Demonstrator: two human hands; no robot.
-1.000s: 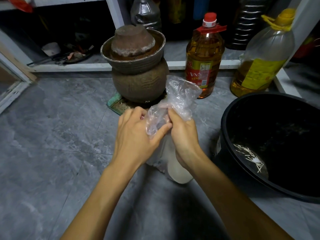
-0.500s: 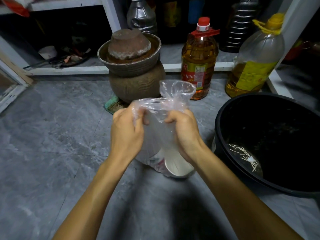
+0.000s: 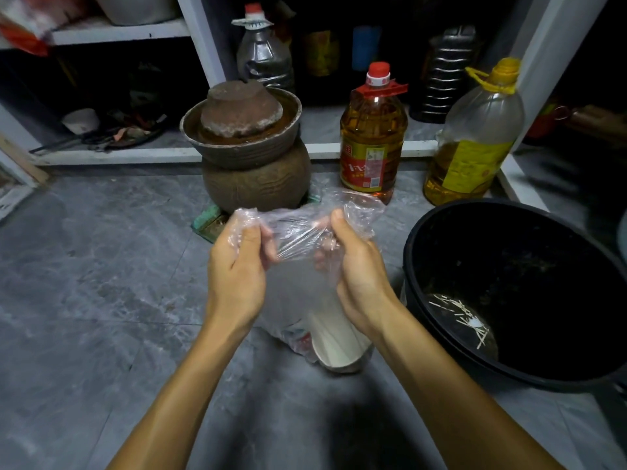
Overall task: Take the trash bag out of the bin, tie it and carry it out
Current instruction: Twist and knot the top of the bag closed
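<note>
Hands: we counted two, the left hand (image 3: 237,269) and the right hand (image 3: 356,276).
Trash bags: we saw one, the clear trash bag (image 3: 298,228).
Bins: we found one, the black bin (image 3: 529,293).
Oil bottles with amber oil: we counted two, the red-capped bottle (image 3: 373,137) and the yellow-capped bottle (image 3: 475,137).
Clay jars: we saw one, the brown clay jar (image 3: 251,154).
White cups inside the bag: we made out one, the white cup (image 3: 336,337).

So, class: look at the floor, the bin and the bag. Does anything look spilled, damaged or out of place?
Yes: pale sticks and a white scrap lie loose at the bottom of the black bin, outside the clear trash bag that both hands hold by its top. The floor shows whitish smears. The bag shows no tear.
</note>
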